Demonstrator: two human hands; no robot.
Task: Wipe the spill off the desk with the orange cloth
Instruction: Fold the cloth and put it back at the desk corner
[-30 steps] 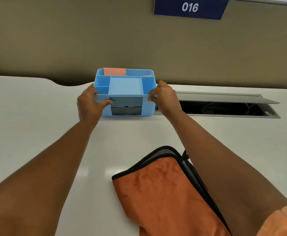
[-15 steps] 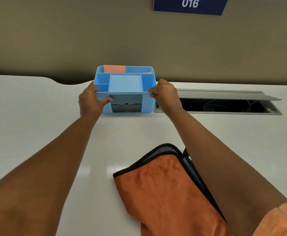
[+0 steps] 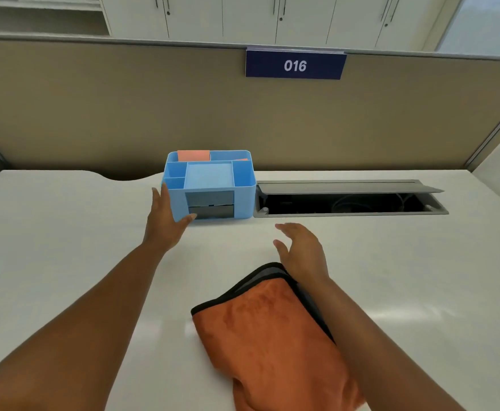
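The orange cloth (image 3: 272, 336), edged in black with a grey underside, lies folded on the white desk (image 3: 65, 247) near the front, partly under my right forearm. My right hand (image 3: 300, 250) hovers open just beyond the cloth's far corner, fingers spread, holding nothing. My left hand (image 3: 165, 221) is open too, its thumb and palm resting against the left front corner of a blue desk organizer (image 3: 210, 185). I cannot make out any spill on the desk surface.
The organizer stands at the back of the desk against a tan partition with a blue "016" sign (image 3: 295, 65). To its right an open cable tray (image 3: 349, 201) with a raised grey lid is sunk into the desk.
Both hands have let go of the organizer's sides. My right hand has pulled back toward the cloth; my left has slipped to the organizer's lower left corner. The view has tilted up.
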